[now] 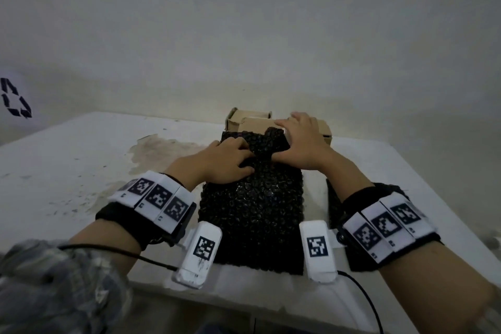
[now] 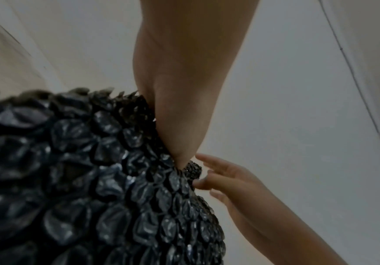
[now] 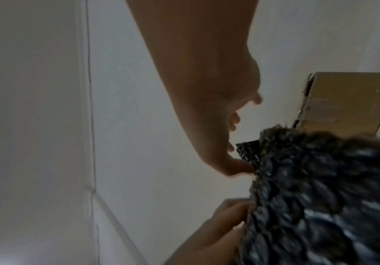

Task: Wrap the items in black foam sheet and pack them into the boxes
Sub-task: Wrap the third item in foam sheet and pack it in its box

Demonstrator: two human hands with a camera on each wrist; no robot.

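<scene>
A black bubbly foam sheet [image 1: 252, 211] lies lengthwise on the white table [image 1: 81, 160], its far end folded up into a bundle. The item inside is hidden. My left hand [image 1: 248, 161] pinches a ridge of the sheet at the fold, fingers curled above and thumb below. My right hand [image 1: 280, 141] spans the folded end, fingers over its far side and thumb on its near side. In the left wrist view my left hand [image 2: 180, 125] digs into the sheet [image 2: 93, 179]. In the right wrist view my right hand's [image 3: 239, 147] thumb touches the sheet's [image 3: 320, 197] edge.
Brown cardboard boxes [image 1: 249, 119] stand just behind the bundle, one more [image 1: 322, 129] behind my right hand, also seen as a taped box [image 3: 343, 104]. A second black sheet [image 1: 334, 198] lies under my right forearm. The table's near edge [image 1: 244, 295] is close below.
</scene>
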